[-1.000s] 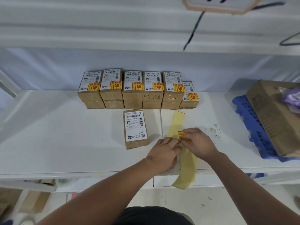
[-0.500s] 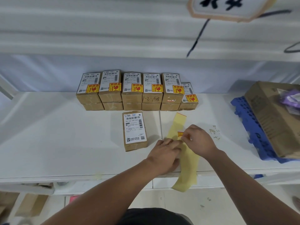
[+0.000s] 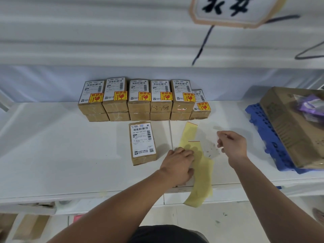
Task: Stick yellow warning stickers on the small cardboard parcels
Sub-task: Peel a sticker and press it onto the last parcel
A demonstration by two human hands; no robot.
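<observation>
One small cardboard parcel lies alone on the white shelf, showing a white shipping label and no yellow sticker. Behind it stands a row of stacked parcels, each top one bearing a yellow warning sticker. A pale yellow backing strip runs from the shelf over its front edge. My left hand presses flat on the strip, just right of the lone parcel. My right hand hovers to the right of the strip, fingers pinched on a small pale piece that looks like the sticker's back side.
A blue plastic crate holds a large tilted cardboard box with purple packets at the right. Scraps and smudges mark the shelf near my right hand. A higher shelf with a sign hangs overhead.
My right hand has pulled away from the strip to the right, and the sticker it was peeling is gone from the strip. My left hand stays on the strip.
</observation>
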